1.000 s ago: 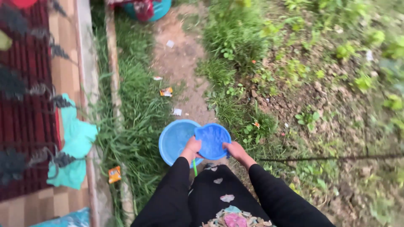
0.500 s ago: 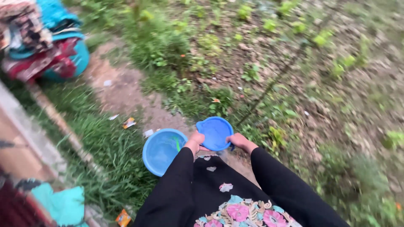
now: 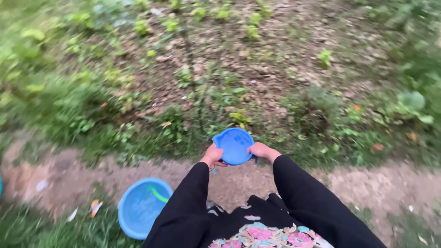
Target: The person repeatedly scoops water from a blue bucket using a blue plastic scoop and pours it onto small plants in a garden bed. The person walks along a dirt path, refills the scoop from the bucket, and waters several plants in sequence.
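Outdoors, left hand [image 3: 213, 156] and right hand [image 3: 260, 150] each clench opposite rims of a small blue bowl [image 3: 234, 146] over a dirt path [image 3: 69, 177]; seemingly light, stiff plastic, best gripped by its edges.

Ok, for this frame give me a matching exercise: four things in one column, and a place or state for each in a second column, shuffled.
Things:
1. small blue bowl
2. large blue basin
3. left hand
4. dirt path

Places or states:
A. on the ground at lower left, a green item inside
B. held between both hands
C. runs across the frame under the arms
D. grips the bowl's left rim

The right hand grips the opposite rim.

Pairs: 1-B, 2-A, 3-D, 4-C
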